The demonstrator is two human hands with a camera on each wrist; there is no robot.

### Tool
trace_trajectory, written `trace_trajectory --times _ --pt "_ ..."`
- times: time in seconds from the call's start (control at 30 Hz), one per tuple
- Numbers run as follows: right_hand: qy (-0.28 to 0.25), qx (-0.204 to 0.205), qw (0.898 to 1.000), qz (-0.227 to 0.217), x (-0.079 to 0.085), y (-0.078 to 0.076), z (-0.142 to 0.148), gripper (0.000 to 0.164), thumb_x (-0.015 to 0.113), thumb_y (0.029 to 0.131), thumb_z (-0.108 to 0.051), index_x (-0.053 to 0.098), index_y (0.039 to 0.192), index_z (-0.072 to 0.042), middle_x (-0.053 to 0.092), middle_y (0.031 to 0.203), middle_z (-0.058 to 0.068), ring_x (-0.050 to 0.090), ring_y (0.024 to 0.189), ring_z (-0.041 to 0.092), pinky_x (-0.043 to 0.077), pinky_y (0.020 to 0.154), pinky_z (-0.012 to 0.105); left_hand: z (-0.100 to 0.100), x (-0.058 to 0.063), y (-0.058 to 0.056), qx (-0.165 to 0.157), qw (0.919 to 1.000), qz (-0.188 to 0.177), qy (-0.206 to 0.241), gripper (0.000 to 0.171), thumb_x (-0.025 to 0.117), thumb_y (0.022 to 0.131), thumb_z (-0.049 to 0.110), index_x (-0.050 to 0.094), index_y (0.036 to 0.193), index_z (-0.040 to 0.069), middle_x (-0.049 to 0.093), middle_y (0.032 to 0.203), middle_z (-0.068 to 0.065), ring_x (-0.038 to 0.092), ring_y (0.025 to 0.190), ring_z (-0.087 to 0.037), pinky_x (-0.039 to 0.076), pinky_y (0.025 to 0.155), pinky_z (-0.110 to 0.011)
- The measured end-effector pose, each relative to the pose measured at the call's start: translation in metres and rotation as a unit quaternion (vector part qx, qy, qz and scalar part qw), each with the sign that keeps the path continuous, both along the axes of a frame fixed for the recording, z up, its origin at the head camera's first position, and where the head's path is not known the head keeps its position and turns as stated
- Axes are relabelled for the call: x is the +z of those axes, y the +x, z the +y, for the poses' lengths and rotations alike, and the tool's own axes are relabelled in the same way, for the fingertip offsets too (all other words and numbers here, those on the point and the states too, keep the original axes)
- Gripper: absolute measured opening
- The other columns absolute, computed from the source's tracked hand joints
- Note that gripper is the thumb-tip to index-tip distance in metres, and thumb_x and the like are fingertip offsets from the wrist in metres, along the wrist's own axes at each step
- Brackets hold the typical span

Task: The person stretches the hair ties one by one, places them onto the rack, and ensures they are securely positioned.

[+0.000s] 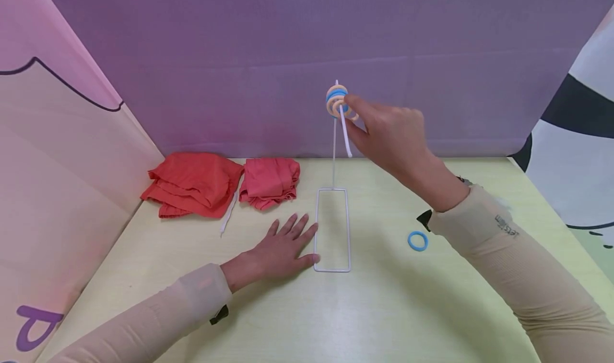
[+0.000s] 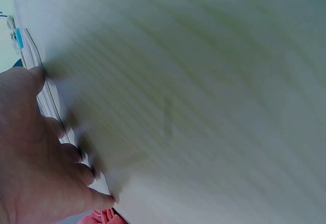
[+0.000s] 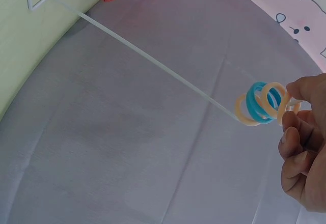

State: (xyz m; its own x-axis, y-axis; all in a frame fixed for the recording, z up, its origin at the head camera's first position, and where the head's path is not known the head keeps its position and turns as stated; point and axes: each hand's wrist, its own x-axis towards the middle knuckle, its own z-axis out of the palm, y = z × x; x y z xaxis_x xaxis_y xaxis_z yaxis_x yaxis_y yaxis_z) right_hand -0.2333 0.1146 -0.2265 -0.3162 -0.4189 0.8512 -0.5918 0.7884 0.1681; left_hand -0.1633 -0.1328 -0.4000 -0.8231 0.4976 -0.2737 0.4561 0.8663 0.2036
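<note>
A white wire stand point(image 1: 334, 155) rises from a rectangular base lying on the table, and its top arm points toward me. Several peach and blue rings point(image 3: 253, 102) hang on that arm. With thumb and forefinger, my right hand point(image 1: 390, 134) pinches a peach ring point(image 3: 282, 113) at the arm, beside the other rings. Whether that ring is fully around the arm, I cannot tell. My left hand point(image 1: 283, 251) lies palm down with fingers spread, its thumb and a fingertip touching the left side of the base. Right of the base, a loose blue ring point(image 1: 410, 244) lies on the table.
Two folded red cloths, a larger one point(image 1: 196, 184) and a smaller one point(image 1: 271, 179), lie at the back left with a white cord point(image 1: 230, 214) between them. A purple curtain point(image 1: 240, 96) stands behind the table point(image 1: 364, 320). Something whitish is partly hidden behind my right wrist.
</note>
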Motion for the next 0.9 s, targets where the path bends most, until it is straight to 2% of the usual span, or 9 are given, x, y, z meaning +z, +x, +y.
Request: trace_trajectory --times 0.23,0.47,0.63,0.77,0.9 --pt "-0.002 0.003 1.0 -0.013 -0.002 -0.003 0.0 0.02 0.063 0.096 -0.025 0.068 0.111 -0.012 0.057 0.054 0.005 0.044 0.04 0.023 0.021 0.038 0.032 0.0 0.0 0.001 0.002 1.0 -0.003 -0.002 0.079 0.043 0.099 0.063 0.012 0.162 0.028 0.004 0.171 -0.003 -0.001 0.158 -0.032 0.005 0.123 -0.064" --pt "-0.003 0.003 1.0 -0.016 -0.001 -0.005 -0.001 0.022 0.067 0.094 -0.024 0.069 0.113 -0.013 0.062 0.058 0.006 0.046 0.04 0.024 0.021 0.038 0.032 0.0 0.0 0.001 0.002 1.0 -0.001 -0.003 0.079 0.042 0.099 0.064 0.012 0.162 0.028 0.004 0.171 -0.003 -0.002 0.158 -0.031 0.005 0.123 -0.064" --pt "-0.002 0.0 1.0 -0.017 -0.001 -0.004 -0.002 0.023 0.068 0.093 -0.023 0.069 0.114 -0.013 0.061 0.057 0.006 0.044 0.039 0.023 0.02 0.039 0.031 -0.001 0.0 0.002 0.002 1.0 -0.003 -0.001 0.079 0.042 0.099 0.064 0.012 0.162 0.029 0.003 0.171 -0.003 -0.002 0.158 -0.031 0.004 0.123 -0.064" --pt "-0.006 -0.008 1.0 -0.014 -0.002 -0.001 0.002 0.024 0.065 0.094 -0.027 0.068 0.113 -0.014 0.056 0.055 0.005 0.043 0.04 0.024 0.021 0.039 0.032 -0.001 -0.001 0.002 0.003 1.0 -0.001 -0.002 0.079 0.042 0.099 0.064 0.012 0.162 0.029 0.003 0.171 -0.003 -0.002 0.158 -0.031 0.004 0.123 -0.063" --pt "-0.005 -0.012 0.999 -0.033 -0.007 0.007 0.012 0.029 0.066 0.093 -0.033 0.065 0.116 -0.016 0.054 0.056 0.005 0.046 0.043 0.025 0.021 0.038 0.034 0.0 0.0 0.002 0.002 1.0 0.0 -0.004 0.079 0.042 0.099 0.064 0.012 0.162 0.028 0.004 0.171 -0.003 -0.002 0.158 -0.031 0.005 0.123 -0.064"
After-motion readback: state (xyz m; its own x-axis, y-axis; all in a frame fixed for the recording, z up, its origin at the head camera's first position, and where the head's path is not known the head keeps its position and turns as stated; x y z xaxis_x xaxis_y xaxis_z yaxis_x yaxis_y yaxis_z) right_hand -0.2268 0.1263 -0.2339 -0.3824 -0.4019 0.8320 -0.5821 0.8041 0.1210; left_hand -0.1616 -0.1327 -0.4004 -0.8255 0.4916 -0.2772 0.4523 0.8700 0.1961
